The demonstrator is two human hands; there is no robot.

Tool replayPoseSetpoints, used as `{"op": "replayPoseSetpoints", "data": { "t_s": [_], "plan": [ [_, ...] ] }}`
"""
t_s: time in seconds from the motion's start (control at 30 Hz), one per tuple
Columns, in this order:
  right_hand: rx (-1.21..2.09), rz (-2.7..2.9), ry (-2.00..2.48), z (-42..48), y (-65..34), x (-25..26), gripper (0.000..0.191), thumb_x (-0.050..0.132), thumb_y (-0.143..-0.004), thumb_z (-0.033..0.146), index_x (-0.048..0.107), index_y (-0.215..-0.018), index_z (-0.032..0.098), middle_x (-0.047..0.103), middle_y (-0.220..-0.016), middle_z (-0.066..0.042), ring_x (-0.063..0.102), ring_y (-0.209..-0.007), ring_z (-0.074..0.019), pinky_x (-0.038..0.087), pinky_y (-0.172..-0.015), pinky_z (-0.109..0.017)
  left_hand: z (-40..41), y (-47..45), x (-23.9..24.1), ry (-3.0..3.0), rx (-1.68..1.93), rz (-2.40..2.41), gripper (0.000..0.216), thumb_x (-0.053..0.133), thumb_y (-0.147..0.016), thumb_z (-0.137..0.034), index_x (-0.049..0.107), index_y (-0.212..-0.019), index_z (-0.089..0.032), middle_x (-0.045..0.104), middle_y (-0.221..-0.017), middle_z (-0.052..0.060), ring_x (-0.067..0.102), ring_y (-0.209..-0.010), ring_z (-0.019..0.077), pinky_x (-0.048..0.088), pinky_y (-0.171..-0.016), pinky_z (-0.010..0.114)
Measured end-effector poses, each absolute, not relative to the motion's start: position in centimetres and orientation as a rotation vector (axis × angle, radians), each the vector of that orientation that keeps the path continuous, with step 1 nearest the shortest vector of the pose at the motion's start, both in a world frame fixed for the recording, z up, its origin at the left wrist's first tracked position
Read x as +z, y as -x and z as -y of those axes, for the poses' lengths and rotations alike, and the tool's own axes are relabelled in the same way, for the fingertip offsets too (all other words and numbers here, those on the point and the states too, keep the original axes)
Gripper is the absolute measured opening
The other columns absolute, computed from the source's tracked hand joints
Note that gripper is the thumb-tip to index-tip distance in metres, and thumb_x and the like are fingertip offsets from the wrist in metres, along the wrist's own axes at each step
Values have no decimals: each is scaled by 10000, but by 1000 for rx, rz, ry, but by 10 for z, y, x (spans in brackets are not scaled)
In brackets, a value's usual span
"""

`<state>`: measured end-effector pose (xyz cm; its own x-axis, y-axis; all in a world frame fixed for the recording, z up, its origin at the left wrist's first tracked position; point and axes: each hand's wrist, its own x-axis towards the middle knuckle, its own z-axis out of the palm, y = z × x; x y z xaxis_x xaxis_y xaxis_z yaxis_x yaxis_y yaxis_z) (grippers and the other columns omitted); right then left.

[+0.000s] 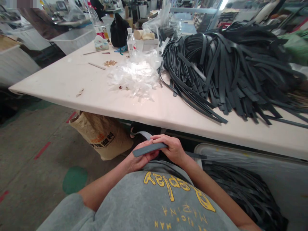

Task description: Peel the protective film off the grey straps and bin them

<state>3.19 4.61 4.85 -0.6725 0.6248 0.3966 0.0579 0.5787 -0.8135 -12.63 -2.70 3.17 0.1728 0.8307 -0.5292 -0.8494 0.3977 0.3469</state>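
A flat dark grey strap (148, 149) is held in front of my waist, just off the table's near edge. My right hand (175, 148) is closed round it, with bent fingers across the upper side. My left hand (141, 160) lies beneath, its fingers curled against the strap and partly hidden by it. The strap's blunt end points left over my left palm. Behind my hands a pale, curved band (143, 133) loops toward the dark space under the table; whether it belongs to the same strap, I cannot tell.
A big heap of black straps (216, 70) covers the right of the white table (72, 91). Crumpled clear plastic (139, 73), small brass-coloured pieces (110, 63) and a bottle (131, 41) lie or stand leftward. Below are a tan bag (103, 138) and a bin (240, 157) holding straps.
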Motion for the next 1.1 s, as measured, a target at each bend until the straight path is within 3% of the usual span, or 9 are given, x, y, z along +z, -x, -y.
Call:
{"op": "replayPoseSetpoints", "data": {
  "t_s": [0.13, 0.2, 0.3, 0.43, 0.57, 0.7, 0.83, 0.93, 1.1],
  "plan": [
    [1264, 2041, 702, -42, -40, 57, 180, 581, -928, 309, 726, -916, 203, 737, -827, -52, 654, -636, -154, 535, -618, -271, 26, 147, 28, 130, 1206, -643, 283, 541, -913, -277, 642, -1071, -66, 714, -1021, 172, 699, -931, 225, 567, -850, 355],
    [1413, 1956, 654, -37, -60, 67, 211, 588, -927, 354, 736, -881, 210, 723, -786, -53, 588, -529, -128, 486, -505, -248, 20, 169, 20, 255, 1318, -738, 374, 468, -957, -347, 609, -1112, -37, 718, -972, 179, 711, -878, 211, 579, -803, 329],
    [1550, 1842, 585, -29, -96, 76, 167, 619, -912, 355, 736, -879, 241, 725, -801, -62, 584, -518, -132, 487, -480, -247, 13, 208, 4, 429, 1568, -930, 414, 384, -999, -371, 592, -1103, -29, 721, -823, 127, 709, -732, 161, 581, -702, 257],
    [1599, 1727, 711, -24, -127, 69, 121, 646, -894, 342, 735, -878, 263, 711, -760, -61, 569, -475, -127, 491, -437, -232, 18, 241, 0, 443, 1891, -1132, 307, 340, -1017, -239, 616, -1054, -109, 715, -783, 50, 691, -682, 97, 557, -687, 194],
    [1623, 1611, 800, -25, -124, 57, 220, 638, -885, 431, 732, -824, 242, 686, -678, -64, 563, -451, -135, 484, -414, -236, 28, 235, 19, 10, 2009, -1349, 213, 483, -959, -191, 629, -1113, -176, 722, -797, 15, 663, -618, 74, 523, -649, 168],
    [1583, 1473, 831, -44, -103, 59, 298, 649, -860, 492, 736, -859, 207, 735, -923, -123, 549, -451, -120, 485, -419, -267, 33, 214, 38, -585, 1781, -1455, 346, 677, -840, -352, 639, -1133, -173, 720, -784, 31, 645, -589, 110, 509, -596, 196],
    [1583, 1401, 770, -77, -84, 77, 328, 671, -841, 487, 737, -911, 174, 671, -1230, -146, 550, -465, -68, 476, -421, -226, 28, 193, 40, -878, 1390, -1423, 405, 677, -823, -442, 660, -1118, -165, 710, -782, 48, 623, -586, 125, 494, -581, 221],
    [1583, 1402, 716, -99, -76, 92, 319, 699, -818, 452, 748, -954, 168, 689, -1204, -115, 556, -503, -52, 494, -447, -190, 20, 176, 33, -1017, 1121, -1340, 404, 642, -846, -462, 670, -1132, -178, 700, -791, 51, 614, -603, 136, 490, -596, 243],
    [1529, 1413, 578, -115, -80, 105, 275, 724, -791, 411, 767, -906, 165, 720, -1135, -87, 643, -703, -112, 518, -481, -166, 12, 153, 26, -1190, 812, -1225, 381, 582, -884, -473, 687, -1134, -205, 686, -802, 45, 611, -625, 150, 480, -620, 262]
  ]
}}
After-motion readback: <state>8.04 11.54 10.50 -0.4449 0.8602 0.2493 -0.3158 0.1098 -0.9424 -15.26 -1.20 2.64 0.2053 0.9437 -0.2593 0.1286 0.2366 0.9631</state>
